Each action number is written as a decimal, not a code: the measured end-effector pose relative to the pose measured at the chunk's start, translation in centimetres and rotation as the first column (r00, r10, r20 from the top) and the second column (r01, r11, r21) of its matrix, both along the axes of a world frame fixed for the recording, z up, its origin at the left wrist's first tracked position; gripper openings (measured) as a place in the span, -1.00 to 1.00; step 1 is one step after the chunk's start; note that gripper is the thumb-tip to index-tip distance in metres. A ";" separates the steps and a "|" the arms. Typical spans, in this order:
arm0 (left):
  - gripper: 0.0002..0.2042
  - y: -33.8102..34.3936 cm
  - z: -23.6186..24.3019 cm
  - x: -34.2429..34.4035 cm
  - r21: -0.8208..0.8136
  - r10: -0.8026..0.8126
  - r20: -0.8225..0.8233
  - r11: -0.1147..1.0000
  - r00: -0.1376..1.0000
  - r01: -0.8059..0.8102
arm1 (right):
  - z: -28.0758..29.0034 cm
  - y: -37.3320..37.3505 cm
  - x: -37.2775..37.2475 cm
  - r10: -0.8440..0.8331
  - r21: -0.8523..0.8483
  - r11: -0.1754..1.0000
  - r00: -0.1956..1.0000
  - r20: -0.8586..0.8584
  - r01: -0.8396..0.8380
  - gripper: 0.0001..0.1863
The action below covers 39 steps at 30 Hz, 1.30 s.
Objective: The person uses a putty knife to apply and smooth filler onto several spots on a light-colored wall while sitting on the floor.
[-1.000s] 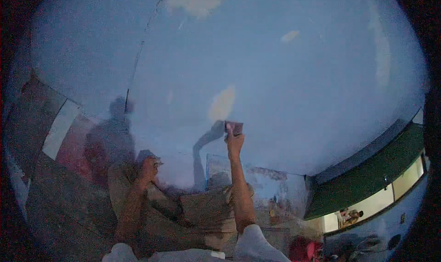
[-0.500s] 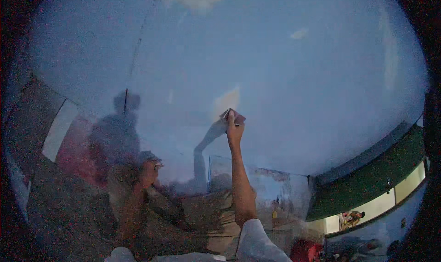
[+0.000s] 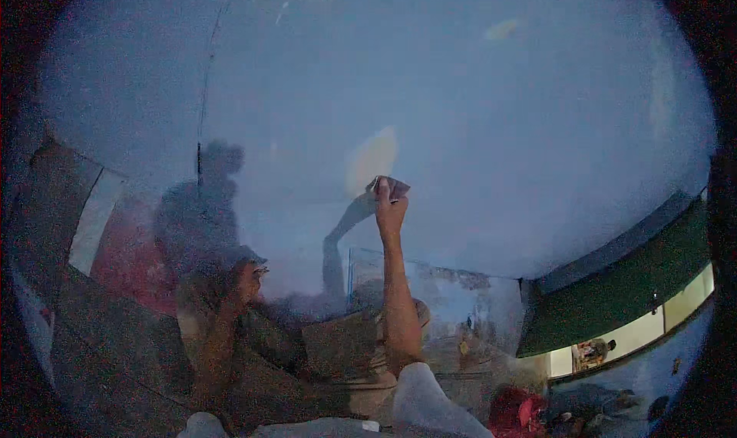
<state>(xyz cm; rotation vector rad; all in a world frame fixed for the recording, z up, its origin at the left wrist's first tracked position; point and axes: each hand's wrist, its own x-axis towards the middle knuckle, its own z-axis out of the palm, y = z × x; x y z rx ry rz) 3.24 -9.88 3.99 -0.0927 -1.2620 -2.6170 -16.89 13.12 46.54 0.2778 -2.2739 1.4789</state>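
My right hand [image 3: 391, 208] reaches up to a blue wall [image 3: 491, 146], closed around a folded reddish-brown sheet of sandpaper [image 3: 397, 187]. The sandpaper is at the lower right edge of a pale patch [image 3: 374, 161] on the wall; whether it touches cannot be made out. Lower down and to the left, my left hand [image 3: 247, 283] is raised in dim light with its fingers curled. A dark, flat-looking thing [image 3: 247, 255] shows at its top, too dim to name.
Shadows of a head and an arm fall on the wall. Cardboard boxes [image 3: 338, 346] stand below my arms. A red object [image 3: 513, 411] lies at the lower right. Beyond a dark green band [image 3: 606, 307], a person [image 3: 591, 352] shows in a lit opening.
The view has shifted slightly. Against the wall, my right hand with the sandpaper sits a little lower, and more of the pale patch shows. My left hand has barely moved.
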 end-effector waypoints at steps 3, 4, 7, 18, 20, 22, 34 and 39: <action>-0.65 3.5 1.6 -1.9 -0.150 0.057 -0.058 0.986 0.997 -0.065 | -2.8 5.7 -2.2 -0.009 0.178 0.984 0.997 -0.082 0.024 -0.58; -0.65 3.9 1.7 -2.2 -0.205 0.080 -0.076 0.974 0.994 -0.094 | -3.5 6.4 -1.8 -0.007 0.186 0.982 0.998 -0.059 0.017 -0.59; -0.65 3.8 0.3 -3.0 -0.244 0.139 -0.157 0.954 0.978 -0.175 | -4.5 6.6 -0.1 0.018 0.179 0.984 0.997 -0.077 -0.004 -0.61; -0.57 2.4 0.9 1.6 -0.366 -0.002 -0.125 0.929 0.992 -0.044 | 1.0 1.6 2.6 -0.063 0.284 0.955 0.993 -0.096 0.088 -0.53; -0.58 -6.2 -6.9 4.2 0.358 -0.038 -0.204 0.927 0.978 0.110 | -1.2 -6.7 2.6 0.038 0.091 0.996 0.971 -0.237 -0.017 -0.54; -0.54 2.2 -2.0 1.7 0.455 0.037 -0.383 0.877 0.923 0.154 | -5.9 1.2 0.2 -0.084 0.174 0.974 0.946 -0.315 0.144 -0.54; -0.68 2.0 0.9 0.0 -0.361 0.091 -0.515 0.879 0.852 -0.311 | -11.4 6.9 5.2 -0.135 0.261 0.949 0.977 -0.167 0.176 -0.52; -0.77 -3.8 -1.6 0.6 -0.732 0.355 -0.185 0.572 0.916 -0.369 | -3.8 -1.5 5.0 0.012 0.246 0.967 0.954 -0.299 0.065 -0.46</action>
